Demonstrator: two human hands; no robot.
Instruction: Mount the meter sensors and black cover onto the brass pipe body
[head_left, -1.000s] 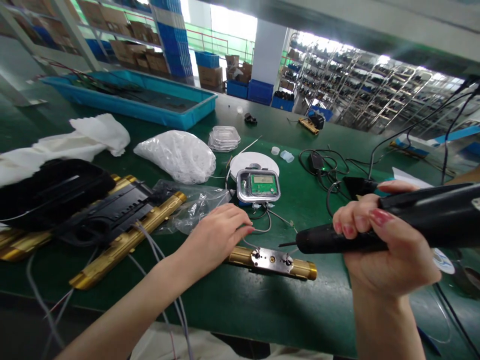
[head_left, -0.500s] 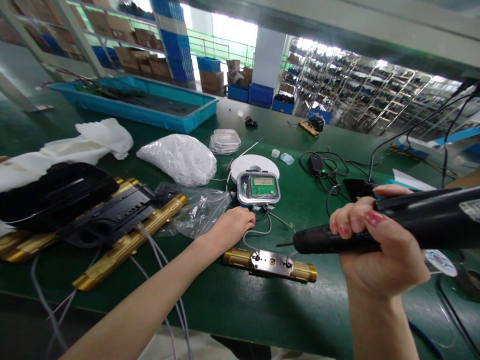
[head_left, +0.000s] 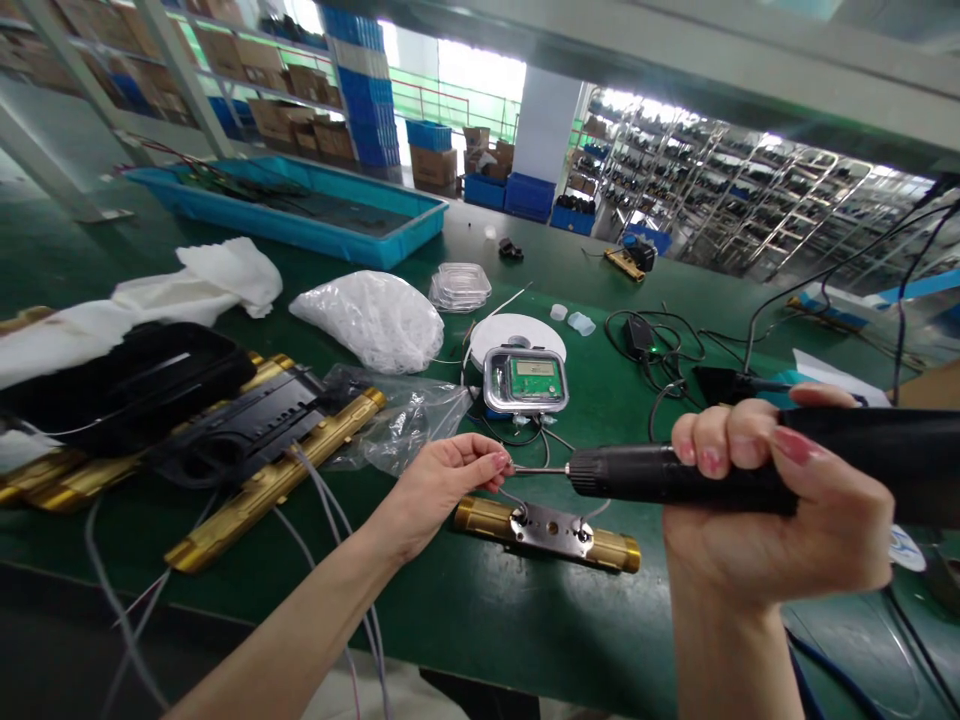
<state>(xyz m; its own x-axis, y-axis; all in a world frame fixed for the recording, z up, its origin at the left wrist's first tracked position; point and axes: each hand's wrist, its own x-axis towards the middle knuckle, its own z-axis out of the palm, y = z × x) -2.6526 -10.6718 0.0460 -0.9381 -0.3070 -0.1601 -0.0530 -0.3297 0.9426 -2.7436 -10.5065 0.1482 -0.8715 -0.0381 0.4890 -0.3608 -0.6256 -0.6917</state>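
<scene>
My right hand (head_left: 780,500) is wrapped round a black electric screwdriver (head_left: 645,472), held level with its bit pointing left. The fingertips of my left hand (head_left: 450,480) are pinched at the tip of that bit; whatever small piece they hold is too small to make out. Just below lies a brass pipe body (head_left: 555,535) with a flat metal plate on top and grey wires attached. Behind my left hand a clear-lidded case (head_left: 526,380) with a green circuit board leans on a white disc (head_left: 517,335).
Black housings (head_left: 127,390) and more brass pipe bodies (head_left: 277,480) with grey cables lie at left. A clear bag of parts (head_left: 371,320), stacked clear lids (head_left: 460,285) and a blue tray (head_left: 300,215) stand behind. Black cables (head_left: 660,345) coil at right.
My left hand has come away from beside the clear-lidded case to the screwdriver's bit, fingers pinched. The screwdriver is now more level, its bit tip further left.
</scene>
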